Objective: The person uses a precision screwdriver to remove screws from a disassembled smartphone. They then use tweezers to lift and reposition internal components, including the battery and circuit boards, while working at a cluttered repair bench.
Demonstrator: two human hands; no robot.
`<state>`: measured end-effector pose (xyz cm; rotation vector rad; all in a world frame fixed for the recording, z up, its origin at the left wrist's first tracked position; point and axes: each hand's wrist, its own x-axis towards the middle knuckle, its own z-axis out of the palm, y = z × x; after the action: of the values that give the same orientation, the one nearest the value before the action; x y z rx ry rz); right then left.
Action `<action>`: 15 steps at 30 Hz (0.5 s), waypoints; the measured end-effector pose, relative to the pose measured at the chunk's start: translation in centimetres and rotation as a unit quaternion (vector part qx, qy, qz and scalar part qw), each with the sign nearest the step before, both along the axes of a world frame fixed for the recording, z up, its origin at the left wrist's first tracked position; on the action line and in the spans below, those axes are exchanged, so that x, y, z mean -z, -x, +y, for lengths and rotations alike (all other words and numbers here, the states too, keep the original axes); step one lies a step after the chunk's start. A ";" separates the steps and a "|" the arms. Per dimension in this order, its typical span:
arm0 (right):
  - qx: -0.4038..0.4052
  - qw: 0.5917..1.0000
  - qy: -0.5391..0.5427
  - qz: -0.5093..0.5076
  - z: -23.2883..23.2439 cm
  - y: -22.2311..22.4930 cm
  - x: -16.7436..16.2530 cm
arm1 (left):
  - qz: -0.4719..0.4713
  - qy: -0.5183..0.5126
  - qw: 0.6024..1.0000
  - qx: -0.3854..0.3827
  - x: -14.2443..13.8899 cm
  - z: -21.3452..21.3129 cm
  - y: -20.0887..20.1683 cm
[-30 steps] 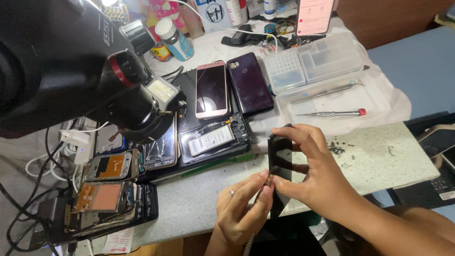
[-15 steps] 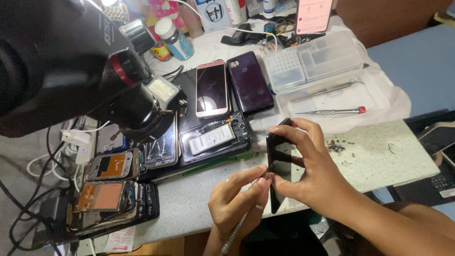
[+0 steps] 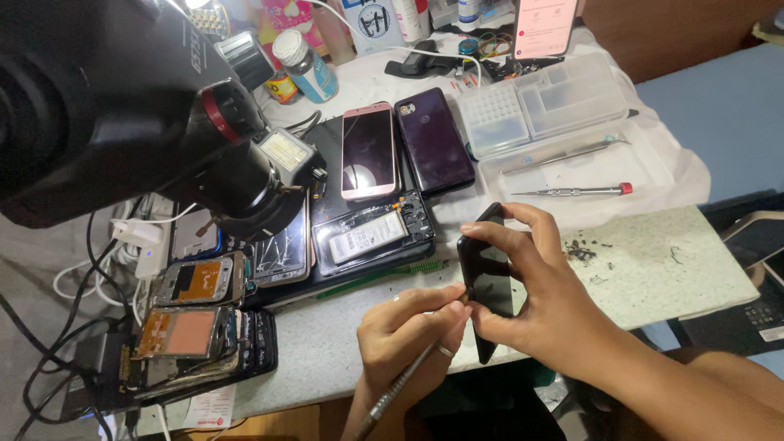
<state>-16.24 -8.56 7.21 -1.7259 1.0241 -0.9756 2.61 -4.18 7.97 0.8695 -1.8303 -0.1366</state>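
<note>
Fingers of the right hand (image 3: 539, 302) clamp a glossy black phone (image 3: 487, 282); left hand (image 3: 408, 335) pinches a slim metal tool (image 3: 396, 390).

Black phone (image 3: 488, 282), pink phone (image 3: 367, 153), dark purple phone (image 3: 434, 140), red-capped screwdriver (image 3: 572, 192)

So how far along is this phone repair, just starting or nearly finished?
Looks early. Done: other phones, like the opened phone showing its battery, lie stripped on the bench. In hand: the right hand holds a black phone on edge while the left hand works a metal tool at its side. Left: this phone appears closed.
</note>
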 end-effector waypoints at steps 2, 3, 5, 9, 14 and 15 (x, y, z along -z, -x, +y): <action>-0.003 1.000 0.016 0.005 0.0 0.0 0.0 | 0.003 -0.003 1.000 0.002 0.2 0.0 0.0; -0.005 1.000 0.024 0.007 0.0 0.0 0.0 | 0.004 -0.005 1.000 0.003 0.3 0.1 0.0; -0.008 1.000 0.017 0.012 0.0 0.1 -0.1 | 0.006 0.016 1.000 -0.010 0.6 0.1 0.2; -0.004 0.998 0.057 0.008 0.0 -0.1 -0.2 | 0.004 0.057 0.998 -0.033 1.5 0.4 0.8; 0.015 1.000 -0.018 0.002 0.0 -0.5 -0.4 | 0.020 0.078 0.995 -0.059 2.6 0.3 1.4; 0.018 1.000 -0.024 0.003 0.0 -0.5 -0.5 | 0.024 0.081 0.995 -0.060 2.7 0.2 1.5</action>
<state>-15.77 -8.58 7.69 -1.6783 1.0772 -0.9610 1.16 -3.99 5.26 0.8522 -1.7141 0.0667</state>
